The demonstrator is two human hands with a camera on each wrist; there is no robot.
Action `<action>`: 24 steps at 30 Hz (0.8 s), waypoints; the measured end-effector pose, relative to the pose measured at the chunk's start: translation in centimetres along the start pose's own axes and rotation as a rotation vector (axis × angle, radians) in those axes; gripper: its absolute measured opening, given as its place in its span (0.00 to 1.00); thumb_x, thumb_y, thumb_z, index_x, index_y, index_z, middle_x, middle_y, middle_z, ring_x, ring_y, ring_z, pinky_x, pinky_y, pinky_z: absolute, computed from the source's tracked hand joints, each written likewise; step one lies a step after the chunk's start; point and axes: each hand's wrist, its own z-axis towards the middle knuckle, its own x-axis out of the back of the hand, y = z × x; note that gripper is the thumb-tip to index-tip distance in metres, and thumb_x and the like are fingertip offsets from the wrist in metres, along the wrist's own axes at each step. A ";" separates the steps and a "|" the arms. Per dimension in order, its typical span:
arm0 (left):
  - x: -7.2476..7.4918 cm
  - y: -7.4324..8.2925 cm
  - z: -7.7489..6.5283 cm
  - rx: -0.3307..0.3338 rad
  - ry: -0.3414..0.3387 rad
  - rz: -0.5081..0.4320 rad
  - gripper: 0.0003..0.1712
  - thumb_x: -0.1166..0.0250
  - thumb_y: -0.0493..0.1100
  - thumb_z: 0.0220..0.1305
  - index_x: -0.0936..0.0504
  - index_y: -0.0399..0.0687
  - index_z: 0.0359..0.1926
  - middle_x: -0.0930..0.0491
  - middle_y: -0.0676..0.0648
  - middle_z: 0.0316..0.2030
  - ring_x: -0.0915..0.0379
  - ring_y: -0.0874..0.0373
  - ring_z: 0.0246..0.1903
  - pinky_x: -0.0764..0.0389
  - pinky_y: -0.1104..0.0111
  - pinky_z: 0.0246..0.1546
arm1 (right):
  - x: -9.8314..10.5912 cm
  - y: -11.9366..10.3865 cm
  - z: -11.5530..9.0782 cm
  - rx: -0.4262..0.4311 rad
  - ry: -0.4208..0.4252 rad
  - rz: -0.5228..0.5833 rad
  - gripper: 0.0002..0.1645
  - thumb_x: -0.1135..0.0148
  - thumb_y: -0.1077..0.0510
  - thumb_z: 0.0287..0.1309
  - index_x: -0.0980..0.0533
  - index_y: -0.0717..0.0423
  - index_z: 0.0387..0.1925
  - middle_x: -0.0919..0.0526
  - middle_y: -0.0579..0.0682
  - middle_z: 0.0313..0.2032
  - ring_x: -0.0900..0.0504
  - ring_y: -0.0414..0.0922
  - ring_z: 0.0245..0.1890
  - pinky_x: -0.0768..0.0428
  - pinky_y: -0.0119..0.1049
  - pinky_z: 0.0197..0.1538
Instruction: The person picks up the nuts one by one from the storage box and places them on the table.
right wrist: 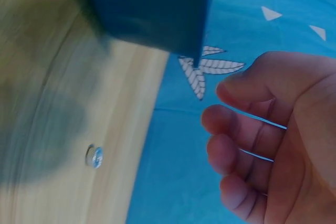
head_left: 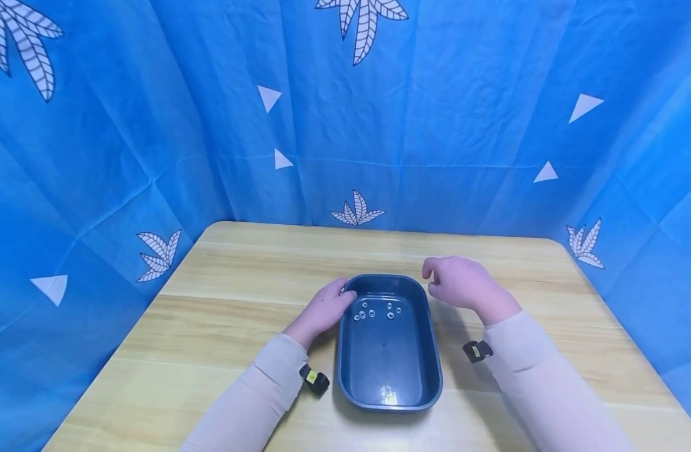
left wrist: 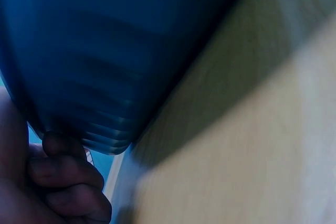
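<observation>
A dark blue rectangular tray (head_left: 387,358) with rounded corners lies on the table. Toward its far end are several small ring-shaped metal pieces that look like nuts (head_left: 363,314). With the thumb over the rim and fingers outside, my left hand (head_left: 322,309) grips the tray's far left side; the left wrist view shows those fingers (left wrist: 71,171) curled by the outer wall. My right hand (head_left: 460,282) is raised just right of the tray's far corner, fingers loosely bent and nothing between them. A single metal nut (right wrist: 94,157) appears against the wooden tabletop in the right wrist view.
The light wooden table (head_left: 221,326) has rounded far corners. Blue curtains (head_left: 469,125) with white leaf and triangle prints hang behind it and along both sides. A black wrist camera (head_left: 314,380) sits by the left sleeve, another camera (head_left: 477,351) by the right.
</observation>
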 end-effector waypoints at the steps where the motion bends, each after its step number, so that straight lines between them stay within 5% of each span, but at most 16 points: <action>1: 0.0 0.1 0.0 0.002 -0.001 -0.003 0.28 0.48 0.57 0.74 0.27 0.51 0.68 0.25 0.46 0.63 0.34 0.44 0.67 0.36 0.42 0.66 | 0.1 -0.2 -0.1 0.005 0.005 0.000 0.12 0.37 0.57 0.57 0.20 0.50 0.45 0.20 0.44 0.29 0.24 0.44 0.28 0.23 0.45 0.33; 24: -0.1 0.2 -0.2 0.018 -0.008 -0.013 0.30 0.49 0.57 0.75 0.30 0.50 0.71 0.27 0.46 0.66 0.37 0.44 0.69 0.37 0.41 0.67 | 1.2 -4.4 -0.3 0.075 0.020 0.022 0.09 0.35 0.54 0.61 0.20 0.48 0.43 0.24 0.40 0.24 0.26 0.42 0.25 0.25 0.40 0.31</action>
